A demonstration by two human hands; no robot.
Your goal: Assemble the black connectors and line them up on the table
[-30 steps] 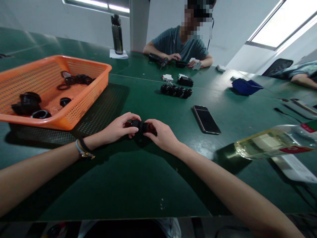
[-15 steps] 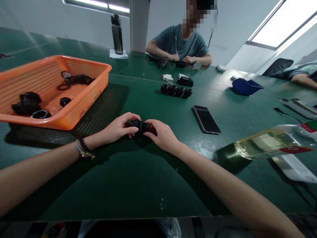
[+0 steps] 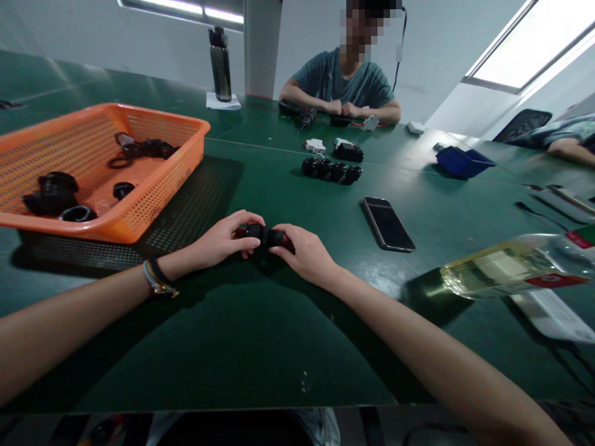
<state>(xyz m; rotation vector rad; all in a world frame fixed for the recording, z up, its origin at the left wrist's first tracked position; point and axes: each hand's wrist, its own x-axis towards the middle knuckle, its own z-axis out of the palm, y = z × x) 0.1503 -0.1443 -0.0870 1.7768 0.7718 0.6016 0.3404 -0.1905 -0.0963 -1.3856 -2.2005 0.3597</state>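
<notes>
My left hand [image 3: 222, 240] and my right hand [image 3: 304, 253] meet over the green table [image 3: 260, 334], both closed on one small black cylindrical part [image 3: 266, 236] held between their fingertips just above the tabletop. The left hand grips its left end, the right hand its right end. A band and bracelet sit on my left wrist. An orange mesh basket [image 3: 153, 198] to the left holds several black rings and parts [image 3: 58, 195].
A black phone [image 3: 387, 223] lies right of my hands. A row of black parts [image 3: 330, 170] lies farther back. A plastic bottle [image 3: 511, 267] lies on its side at right. A person in a grey shirt [image 3: 344, 83] works across the table; a blue tray [image 3: 460, 161] sits far right.
My hands and the black part stay in place. Only the person opposite has shifted their hands and head slightly.
</notes>
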